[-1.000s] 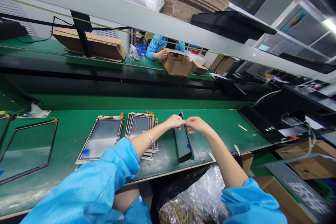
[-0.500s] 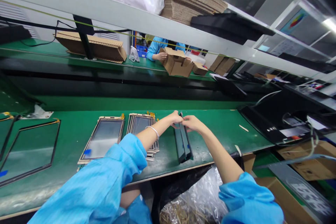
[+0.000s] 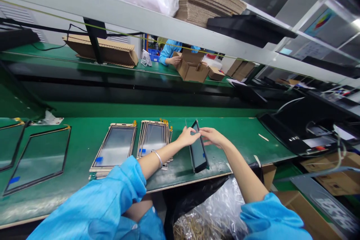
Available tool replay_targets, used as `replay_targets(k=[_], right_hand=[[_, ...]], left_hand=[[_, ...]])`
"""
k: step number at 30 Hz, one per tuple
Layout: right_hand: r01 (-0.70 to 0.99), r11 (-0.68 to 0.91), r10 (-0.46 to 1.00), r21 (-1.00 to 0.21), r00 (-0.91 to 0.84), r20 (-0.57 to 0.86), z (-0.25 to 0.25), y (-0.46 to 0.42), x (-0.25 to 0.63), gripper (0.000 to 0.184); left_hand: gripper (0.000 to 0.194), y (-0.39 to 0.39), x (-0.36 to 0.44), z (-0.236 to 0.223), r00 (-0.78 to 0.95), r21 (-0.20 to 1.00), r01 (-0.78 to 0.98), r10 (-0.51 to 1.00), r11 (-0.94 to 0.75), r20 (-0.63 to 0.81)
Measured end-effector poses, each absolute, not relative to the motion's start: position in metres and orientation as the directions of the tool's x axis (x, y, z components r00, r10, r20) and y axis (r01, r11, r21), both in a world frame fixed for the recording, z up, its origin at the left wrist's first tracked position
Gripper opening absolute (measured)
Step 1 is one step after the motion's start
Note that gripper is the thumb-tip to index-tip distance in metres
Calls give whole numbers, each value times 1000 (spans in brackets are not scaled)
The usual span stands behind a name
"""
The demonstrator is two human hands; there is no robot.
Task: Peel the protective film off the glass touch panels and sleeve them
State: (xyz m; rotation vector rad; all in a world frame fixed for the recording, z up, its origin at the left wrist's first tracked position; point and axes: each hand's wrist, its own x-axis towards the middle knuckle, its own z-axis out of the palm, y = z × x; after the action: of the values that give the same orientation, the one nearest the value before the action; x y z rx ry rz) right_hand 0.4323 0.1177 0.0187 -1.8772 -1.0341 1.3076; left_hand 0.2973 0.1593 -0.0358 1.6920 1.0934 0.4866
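A long black screen panel [image 3: 198,150] stands tilted on its near end on the green bench [image 3: 78,146]. My left hand [image 3: 189,136] grips its left edge near the top, fingers curled. Across from it, my right hand [image 3: 211,137] holds the right edge with thumb and fingers pressed on it. Left of the hands lies a stack of gold-edged glass panels [image 3: 153,138], and beside that another stack [image 3: 115,149].
Large dark frames [image 3: 39,159] lie at the bench's left. A black tray with parts [image 3: 295,133] sits on the right. A clear plastic bag [image 3: 213,213] hangs below the bench edge. Across the line a person in blue handles a cardboard box [image 3: 192,68].
The panel has turned from edge-on, so its glossy face now shows. Both hands have slid slightly down from its top corner to its side edges.
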Motion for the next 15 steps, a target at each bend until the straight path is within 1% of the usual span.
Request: replay_targets(k=[5,11,15], right_hand=[[258,-507,861,-822,198,-468,19,117,431,10],[293,-534,845,-793,179,-503,26,122,429,12],[312,-547,835,-777,150,-529,29,125,430,15]], left_hand=[[29,167,298,-24,558,861,494,802,-118,-210],[28,171,296,2,610,797,595,704,-102,-364],[26,174,296,16,614,773,628,664,-85,-426]])
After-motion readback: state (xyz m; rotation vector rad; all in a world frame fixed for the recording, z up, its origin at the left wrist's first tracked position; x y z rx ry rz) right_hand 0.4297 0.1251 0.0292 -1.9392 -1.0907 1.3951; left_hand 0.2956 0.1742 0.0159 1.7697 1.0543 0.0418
